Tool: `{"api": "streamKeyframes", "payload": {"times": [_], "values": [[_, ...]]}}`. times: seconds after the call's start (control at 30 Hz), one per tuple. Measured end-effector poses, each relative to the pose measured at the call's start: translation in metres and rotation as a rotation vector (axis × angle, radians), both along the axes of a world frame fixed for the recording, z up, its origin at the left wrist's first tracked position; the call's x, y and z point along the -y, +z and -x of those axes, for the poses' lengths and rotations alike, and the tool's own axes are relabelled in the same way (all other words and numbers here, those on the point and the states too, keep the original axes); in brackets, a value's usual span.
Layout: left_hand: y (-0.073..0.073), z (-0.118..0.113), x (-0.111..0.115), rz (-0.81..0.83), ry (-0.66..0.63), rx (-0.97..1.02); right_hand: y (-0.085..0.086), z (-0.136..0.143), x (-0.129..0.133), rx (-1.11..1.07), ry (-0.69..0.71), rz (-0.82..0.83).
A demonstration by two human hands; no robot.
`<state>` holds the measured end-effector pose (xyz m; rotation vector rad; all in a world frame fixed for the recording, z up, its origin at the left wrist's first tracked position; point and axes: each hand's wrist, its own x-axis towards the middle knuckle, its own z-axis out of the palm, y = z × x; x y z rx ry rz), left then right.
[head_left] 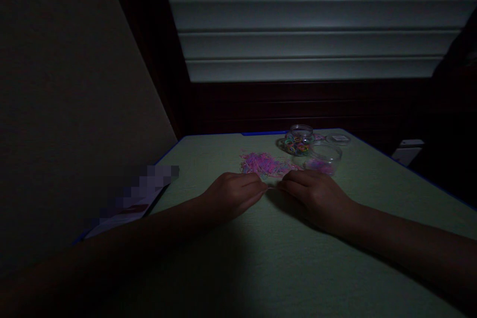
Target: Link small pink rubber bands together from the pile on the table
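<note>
2 bare hands working over the table (231,278), both forearms reaching in from the near side. Left hand (234,195) is pinching: thumb and fingers are closing together on 1 end of a thin pale strand (272,188). Right hand (316,196) is mirroring that, fingers gripping the other end. Strand is spanning the short gap between the fingertips, looking roughly straight; exact material I'm not able to tell in this light.

Pile of thin bands (263,163), mostly pink and purple with some paler bits, is lying loose on the table just beyond the hands, a few stragglers spreading at its edges. Right of it, a clear tub (328,153) is standing just behind the right hand, holding some pink stuff at the bottom. Behind and left of the tub, a clear jar (299,140) is sitting upright, holding multicoloured rings. A clear lid (339,138) is lying flat near the far right corner, showing a pale label.

Papers (130,208) are lying along the left edge, partly pixelated. Slatted shutter (305,20) is hanging beyond the table. Whole scene is running dark.
</note>
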<state>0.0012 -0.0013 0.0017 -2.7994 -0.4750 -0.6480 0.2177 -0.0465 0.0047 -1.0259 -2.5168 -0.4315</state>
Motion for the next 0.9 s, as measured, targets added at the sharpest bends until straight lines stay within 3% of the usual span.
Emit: {"api": "streamKeyframes", "payload": {"times": [0.33, 0.47, 0.57, 0.77, 0.9], "values": [[0.001, -0.002, 0.0, 0.003, -0.008, -0.002, 0.004, 0.0, 0.003, 0.051, -0.002, 0.009], [0.001, -0.002, 0.0, 0.027, 0.003, -0.008, 0.007, -0.002, 0.004, 0.124, -0.026, -0.067], [0.0, -0.001, -0.001, 0.031, 0.02, -0.016, 0.02, -0.007, 0.005, 0.194, -0.093, -0.169], [0.0, -0.001, -0.002, 0.02, 0.013, -0.023, 0.054, -0.036, 0.001, 0.206, -0.557, -0.316], [0.0, 0.0, -0.002, 0.03, 0.019, -0.03, 0.06, -0.05, -0.004, 0.259, -0.701, -0.251]]}}
